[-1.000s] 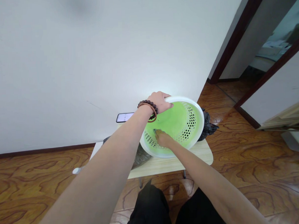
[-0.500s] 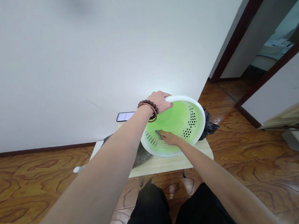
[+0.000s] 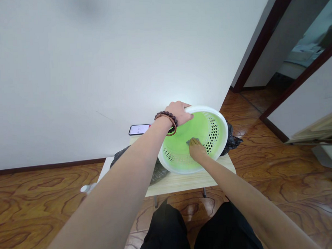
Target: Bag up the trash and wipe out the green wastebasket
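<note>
A round green and white plastic basket [image 3: 181,162] with rows of holes in its wall leans tilted on a small table, its opening facing me. My left hand [image 3: 179,113], with beaded bracelets at the wrist, grips the white rim at the upper left. Inside the basket, my right hand [image 3: 196,149] presses a small grey cloth [image 3: 188,142] against the green bottom. Most of the cloth is hidden under the fingers.
The light wood table [image 3: 182,183] stands against a white wall. A phone [image 3: 138,129] with its screen lit lies behind my left forearm. Dark plastic bags [image 3: 232,140] lie beside the basket. A white bottle-like object [image 3: 85,188] is at the left. To the right is a doorway.
My right hand has moved right and slightly up across the basket's inside with the cloth. My left hand keeps its hold on the rim, and the basket has barely shifted.
</note>
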A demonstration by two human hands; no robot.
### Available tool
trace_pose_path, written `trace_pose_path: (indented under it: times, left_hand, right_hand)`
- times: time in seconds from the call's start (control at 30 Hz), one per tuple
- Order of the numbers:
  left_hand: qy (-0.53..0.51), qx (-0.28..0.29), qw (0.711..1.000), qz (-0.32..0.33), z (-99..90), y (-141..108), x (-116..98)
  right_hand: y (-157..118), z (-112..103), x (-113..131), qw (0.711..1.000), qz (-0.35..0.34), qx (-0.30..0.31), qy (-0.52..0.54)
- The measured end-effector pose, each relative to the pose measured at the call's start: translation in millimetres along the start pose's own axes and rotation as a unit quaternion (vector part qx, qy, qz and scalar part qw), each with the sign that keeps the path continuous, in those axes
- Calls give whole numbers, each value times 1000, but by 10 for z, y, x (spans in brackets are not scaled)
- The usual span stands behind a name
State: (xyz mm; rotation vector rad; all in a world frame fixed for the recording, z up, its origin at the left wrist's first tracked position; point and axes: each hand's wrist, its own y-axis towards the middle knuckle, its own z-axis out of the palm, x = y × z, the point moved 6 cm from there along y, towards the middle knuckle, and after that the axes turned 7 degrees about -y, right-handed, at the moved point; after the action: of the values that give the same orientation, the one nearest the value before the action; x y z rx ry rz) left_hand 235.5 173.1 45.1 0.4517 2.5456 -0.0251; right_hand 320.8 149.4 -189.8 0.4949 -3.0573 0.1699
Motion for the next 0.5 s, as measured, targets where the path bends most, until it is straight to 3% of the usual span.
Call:
trace_pose_path:
  times: [0.1,0.2,0.3,0.37,0.5]
  left_hand:
    - [1,-2,1000,1,23,14,-9]
    - [11,-6,1000,-2,22,14,-1]
    - [10,-9,1000,-5,10,2,3]
    - [6,-13,1000,1,6,-13,-4]
    - [-2,-26,999,20,17,-86,9]
  right_hand:
    - [18,-26,44,1000,13,10,-1]
    - [88,-37,447,997,-36,45,47]
    - [114,-79,738,994,-67,27,78]
    - [78,-66,718,994,-77,8,77]
    - [-40,70,336,997,-64,13,30]
